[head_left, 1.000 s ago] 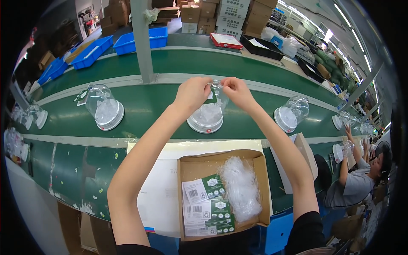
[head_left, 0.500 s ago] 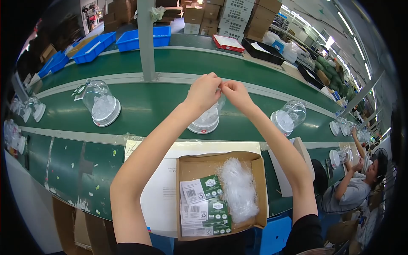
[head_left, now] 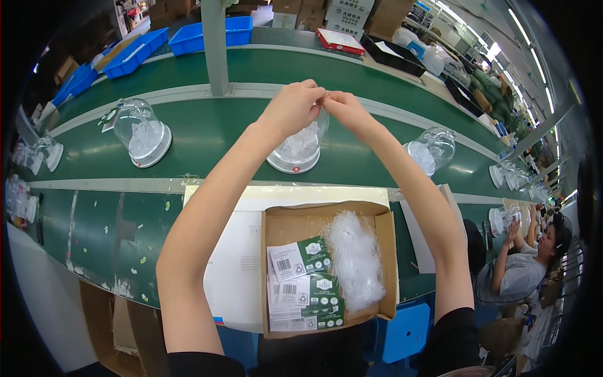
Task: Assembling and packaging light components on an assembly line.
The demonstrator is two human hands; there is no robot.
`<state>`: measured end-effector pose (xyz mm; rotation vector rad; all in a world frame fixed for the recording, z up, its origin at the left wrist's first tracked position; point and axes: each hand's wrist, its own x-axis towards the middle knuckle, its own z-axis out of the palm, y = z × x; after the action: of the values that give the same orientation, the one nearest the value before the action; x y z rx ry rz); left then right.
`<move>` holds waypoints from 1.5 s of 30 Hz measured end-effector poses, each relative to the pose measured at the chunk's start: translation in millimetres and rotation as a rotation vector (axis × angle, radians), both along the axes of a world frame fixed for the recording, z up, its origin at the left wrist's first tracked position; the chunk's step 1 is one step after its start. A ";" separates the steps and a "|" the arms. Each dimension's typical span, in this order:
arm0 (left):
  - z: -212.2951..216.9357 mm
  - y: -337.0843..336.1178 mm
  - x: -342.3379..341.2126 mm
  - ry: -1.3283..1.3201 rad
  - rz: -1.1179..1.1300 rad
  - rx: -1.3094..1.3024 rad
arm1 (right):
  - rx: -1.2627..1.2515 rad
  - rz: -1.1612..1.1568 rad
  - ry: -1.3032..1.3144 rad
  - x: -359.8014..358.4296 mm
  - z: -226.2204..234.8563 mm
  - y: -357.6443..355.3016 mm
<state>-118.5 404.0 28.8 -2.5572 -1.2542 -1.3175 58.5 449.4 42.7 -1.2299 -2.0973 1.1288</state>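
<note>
Bare forearms, short blk sleeves (head_left: 455, 330)

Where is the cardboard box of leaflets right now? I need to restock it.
In the head view the cardboard box sits low and centre on the white sheet, between the person's forearms, just below the green conveyor belt.

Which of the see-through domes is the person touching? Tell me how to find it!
Find the long green belt running across the picture, with clear domes standing along it. Just beyond the open cardboard box, one dome sits on a round white base in the middle. Unlike the dome to the left and the one to the right, it has the left hand and right hand meeting at its top.
</note>
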 end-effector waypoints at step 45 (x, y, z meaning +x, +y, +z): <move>-37.5 -375.6 68.8 -0.352 0.278 -0.478 | 0.649 -0.127 -0.449 193.9 -86.6 -307.0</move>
<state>-49.7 28.5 -8.7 -2.3356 -2.1312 -1.6090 252.5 142.4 -43.9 -1.3235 -2.3722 0.0703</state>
